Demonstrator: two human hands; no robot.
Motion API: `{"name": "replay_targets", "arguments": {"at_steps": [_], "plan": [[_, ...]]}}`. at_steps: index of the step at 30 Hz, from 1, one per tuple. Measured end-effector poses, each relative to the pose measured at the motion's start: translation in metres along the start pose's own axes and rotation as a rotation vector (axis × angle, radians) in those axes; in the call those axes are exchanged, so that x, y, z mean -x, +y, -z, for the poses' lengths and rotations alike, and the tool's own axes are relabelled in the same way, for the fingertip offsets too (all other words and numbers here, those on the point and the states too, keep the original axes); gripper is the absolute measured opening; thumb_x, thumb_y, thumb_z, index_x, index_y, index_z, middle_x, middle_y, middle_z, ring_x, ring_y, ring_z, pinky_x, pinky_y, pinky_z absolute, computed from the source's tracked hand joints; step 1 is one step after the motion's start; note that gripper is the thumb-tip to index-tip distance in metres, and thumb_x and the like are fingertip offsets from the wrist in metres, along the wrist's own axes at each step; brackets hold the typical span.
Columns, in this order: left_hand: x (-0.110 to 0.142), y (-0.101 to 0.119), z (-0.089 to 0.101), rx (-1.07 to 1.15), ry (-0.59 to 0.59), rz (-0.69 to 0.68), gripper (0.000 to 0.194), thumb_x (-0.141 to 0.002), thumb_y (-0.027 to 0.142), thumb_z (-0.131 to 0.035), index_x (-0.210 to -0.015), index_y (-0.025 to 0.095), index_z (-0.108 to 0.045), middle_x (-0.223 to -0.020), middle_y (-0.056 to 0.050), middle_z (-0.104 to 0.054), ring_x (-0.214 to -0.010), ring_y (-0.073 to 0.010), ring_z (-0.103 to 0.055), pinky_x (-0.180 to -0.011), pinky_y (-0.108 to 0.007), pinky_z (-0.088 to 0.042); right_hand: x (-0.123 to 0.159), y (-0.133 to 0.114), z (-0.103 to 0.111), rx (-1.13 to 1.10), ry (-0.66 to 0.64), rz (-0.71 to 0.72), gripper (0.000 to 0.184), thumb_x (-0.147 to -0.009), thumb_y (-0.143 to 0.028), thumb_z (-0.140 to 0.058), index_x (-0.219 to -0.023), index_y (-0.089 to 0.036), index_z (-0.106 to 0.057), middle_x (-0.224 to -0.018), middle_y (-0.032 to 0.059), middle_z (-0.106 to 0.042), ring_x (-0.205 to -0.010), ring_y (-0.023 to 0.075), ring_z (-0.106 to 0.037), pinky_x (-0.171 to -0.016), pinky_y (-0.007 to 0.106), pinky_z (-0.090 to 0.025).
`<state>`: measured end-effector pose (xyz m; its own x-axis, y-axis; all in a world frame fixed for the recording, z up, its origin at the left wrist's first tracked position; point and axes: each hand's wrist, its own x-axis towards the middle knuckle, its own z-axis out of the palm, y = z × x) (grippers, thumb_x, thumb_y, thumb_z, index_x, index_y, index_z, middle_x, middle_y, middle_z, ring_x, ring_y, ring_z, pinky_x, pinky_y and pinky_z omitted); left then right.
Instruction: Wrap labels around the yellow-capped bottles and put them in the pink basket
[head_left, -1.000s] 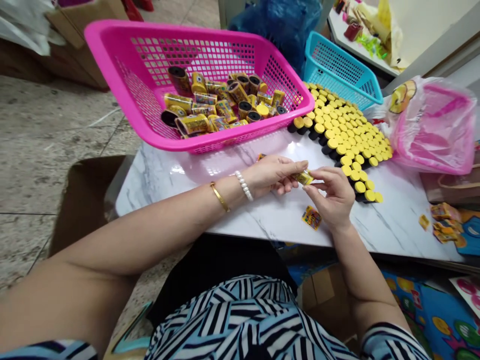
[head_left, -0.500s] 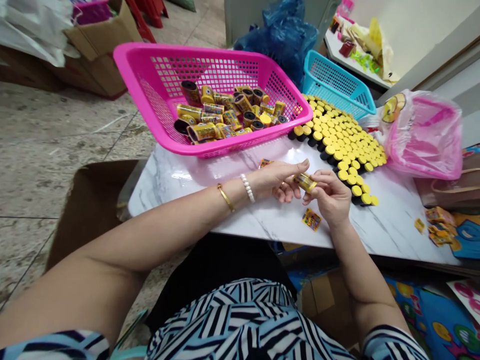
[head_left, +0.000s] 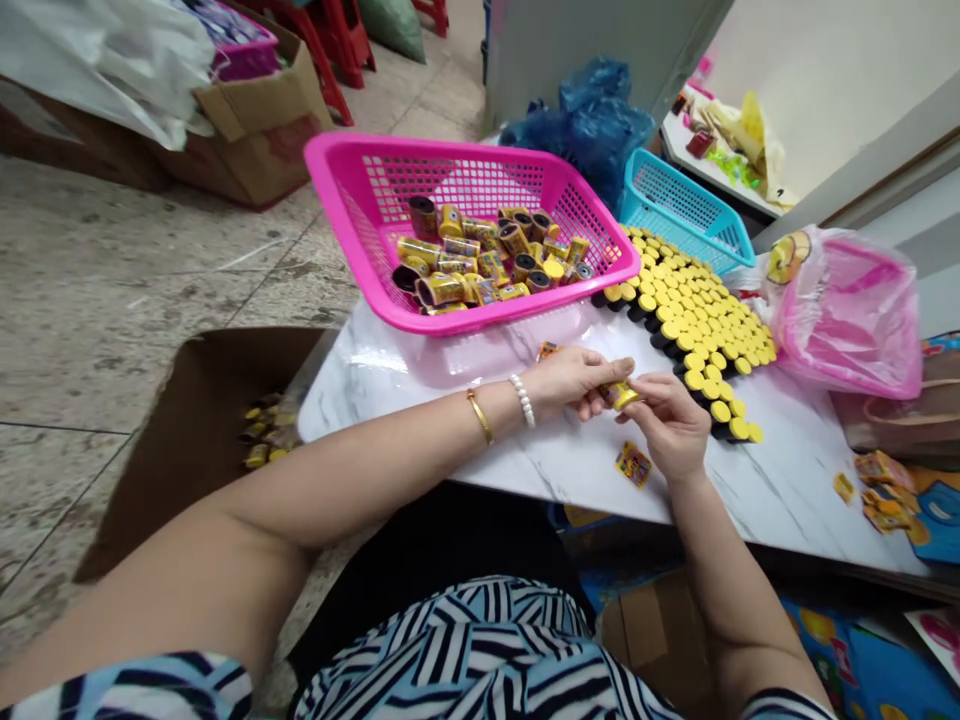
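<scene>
My left hand (head_left: 576, 382), with a pearl bracelet and a gold bangle at its wrist, is closed around a small cylindrical tub (head_left: 622, 396) in a yellow printed wrap. The thumb presses along its side. My right hand (head_left: 673, 422) pinches the tub's other end between thumb and fingers. Below the hands, a colourful printed label (head_left: 634, 464) lies flat on the marble-patterned table (head_left: 480, 455). Another label (head_left: 549, 350) shows partly behind my left hand. Beyond the right hand stand many black tubs with yellow lids (head_left: 705, 310), packed upright in rows.
A pink basket (head_left: 375, 306) behind my hands holds many wrapped tubs. A blue basket (head_left: 682, 205) and a pink bin with a plastic liner (head_left: 851, 310) stand farther right. Orange label stacks (head_left: 885, 490) lie near the right edge. On the floor, a cardboard box (head_left: 172, 450) holds tubs.
My left thumb, raised off the tub before, now presses on it. The tub has tilted slightly between my hands. The view has swung left, showing tubs in the floor box.
</scene>
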<state>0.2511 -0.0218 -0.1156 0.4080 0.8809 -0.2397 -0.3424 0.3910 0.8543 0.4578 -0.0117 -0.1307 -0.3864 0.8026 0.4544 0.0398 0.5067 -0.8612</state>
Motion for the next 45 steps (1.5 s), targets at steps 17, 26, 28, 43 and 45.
{"name": "replay_targets", "arguments": {"at_steps": [17,26,28,43,45], "plan": [[0.01,0.048,0.006,0.342,0.187,-0.23,0.064,-0.081,0.076,-0.073,-0.075,0.014,-0.06,-0.058,0.003,-0.057,-0.037,0.0008,-0.038,-0.033,-0.013,-0.023,-0.111,-0.013,-0.053,-0.199,0.024,-0.05,0.031,-0.076,-0.044,-0.091,-0.096,-0.026,-0.076,-0.087,-0.0028,-0.075,-0.064,0.0117,-0.071,-0.062,0.029,-0.065],[0.003,0.026,0.001,0.26,0.27,-0.129,0.061,-0.079,0.07,-0.08,-0.1,0.014,-0.065,-0.071,-0.002,-0.067,-0.047,-0.0049,-0.055,-0.04,-0.015,-0.038,-0.102,-0.017,-0.021,0.504,0.07,0.084,0.032,-0.094,-0.046,-0.072,-0.119,-0.027,-0.074,-0.104,0.0027,-0.077,-0.09,0.0166,-0.071,-0.083,0.032,-0.061],[0.005,0.018,-0.003,0.136,0.201,-0.107,0.056,-0.076,0.061,-0.088,-0.097,0.013,-0.066,-0.073,-0.002,-0.068,-0.047,-0.0054,-0.054,-0.039,-0.016,-0.037,-0.059,-0.025,0.014,0.812,0.218,0.142,0.023,-0.099,-0.043,-0.064,-0.102,-0.024,-0.079,-0.101,0.006,-0.076,-0.098,0.0208,-0.069,-0.091,0.038,-0.058],[0.004,-0.014,-0.004,-0.754,0.086,-0.359,0.024,-0.085,0.038,-0.079,-0.094,0.016,-0.074,-0.073,-0.003,-0.071,-0.063,-0.0125,-0.062,-0.06,-0.022,-0.046,0.038,0.005,0.094,1.501,0.208,-0.021,0.01,-0.091,-0.03,-0.064,-0.093,-0.02,-0.065,-0.093,0.0107,-0.068,-0.1,0.0306,-0.056,-0.096,0.047,-0.045],[0.003,-0.015,-0.005,-0.752,0.081,-0.348,0.026,-0.085,0.041,-0.078,-0.093,0.017,-0.075,-0.072,-0.003,-0.071,-0.062,-0.0128,-0.061,-0.06,-0.022,-0.045,0.037,0.004,0.089,1.377,0.212,-0.028,0.008,-0.089,-0.028,-0.067,-0.093,-0.021,-0.064,-0.096,0.0094,-0.067,-0.097,0.0279,-0.058,-0.092,0.044,-0.049]]}}
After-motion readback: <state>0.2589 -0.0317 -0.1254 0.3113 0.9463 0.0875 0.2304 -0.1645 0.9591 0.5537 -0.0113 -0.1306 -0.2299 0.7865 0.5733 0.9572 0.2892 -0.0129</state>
